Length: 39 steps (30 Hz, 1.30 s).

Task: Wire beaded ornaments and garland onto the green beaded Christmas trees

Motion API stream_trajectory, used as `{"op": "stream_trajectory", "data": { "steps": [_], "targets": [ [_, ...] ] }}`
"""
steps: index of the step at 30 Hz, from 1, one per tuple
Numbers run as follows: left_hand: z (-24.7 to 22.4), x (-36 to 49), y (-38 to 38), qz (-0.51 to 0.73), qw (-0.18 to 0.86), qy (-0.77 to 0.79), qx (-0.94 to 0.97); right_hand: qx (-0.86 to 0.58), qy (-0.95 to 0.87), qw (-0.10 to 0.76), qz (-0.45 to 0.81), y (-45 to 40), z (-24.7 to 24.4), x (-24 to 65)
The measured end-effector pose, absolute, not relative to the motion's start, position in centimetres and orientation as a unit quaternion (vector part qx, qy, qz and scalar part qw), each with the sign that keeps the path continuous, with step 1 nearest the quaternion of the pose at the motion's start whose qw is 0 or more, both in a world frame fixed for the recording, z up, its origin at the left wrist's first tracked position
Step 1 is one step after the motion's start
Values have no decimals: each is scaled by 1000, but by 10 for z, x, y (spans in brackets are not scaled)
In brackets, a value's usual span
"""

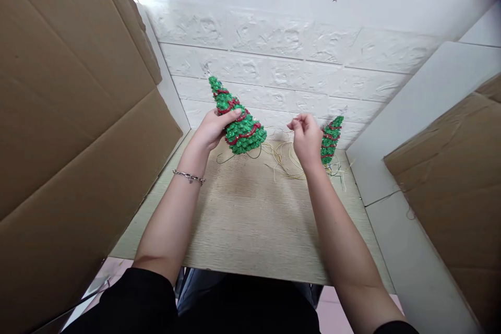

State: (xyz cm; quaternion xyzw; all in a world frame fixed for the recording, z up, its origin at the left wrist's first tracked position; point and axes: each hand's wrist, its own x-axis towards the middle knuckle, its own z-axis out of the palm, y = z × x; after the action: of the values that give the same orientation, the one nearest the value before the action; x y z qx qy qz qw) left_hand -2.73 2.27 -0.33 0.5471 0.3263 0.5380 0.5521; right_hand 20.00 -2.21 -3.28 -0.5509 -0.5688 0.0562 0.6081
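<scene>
My left hand [218, 126] grips a green Christmas tree ornament [245, 133] with red garlands, tilted with its clear tip to the upper left. Dark wire ends hang from its base over the table. To the right, my right hand [307, 135] is raised with thumb and fingers pinched together; anything between them is too small to make out. Just beyond that hand stands a second green tree [332, 138] with red garlands, its left edge partly hidden by the hand. Loose yellowish strings [279, 159] lie on the table between the two trees.
The pale wooden table [254, 219] meets a white brick-patterned wall [270, 78] at the back. Large cardboard sheets [78, 115] rise at the left, and more cardboard [450, 167] leans on the white right-hand panel [418, 99].
</scene>
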Motion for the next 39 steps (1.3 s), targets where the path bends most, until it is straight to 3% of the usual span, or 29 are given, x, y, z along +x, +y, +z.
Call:
{"op": "stream_trajectory", "data": {
  "steps": [3,9,19,39],
  "targets": [
    [-4,-22,18,487,549,359,578,-546,-575,609,11,-36,-17,205],
    [-12,-18,16,352,533,396,660,-571,-665,482,-6,-64,10,193],
    [-8,-16,7,197,502,367,758,-574,-752,324,16,-66,9,180],
    [17,-7,-23,30,226,492,840,-612,-759,220,-45,-78,13,161]
  ]
}}
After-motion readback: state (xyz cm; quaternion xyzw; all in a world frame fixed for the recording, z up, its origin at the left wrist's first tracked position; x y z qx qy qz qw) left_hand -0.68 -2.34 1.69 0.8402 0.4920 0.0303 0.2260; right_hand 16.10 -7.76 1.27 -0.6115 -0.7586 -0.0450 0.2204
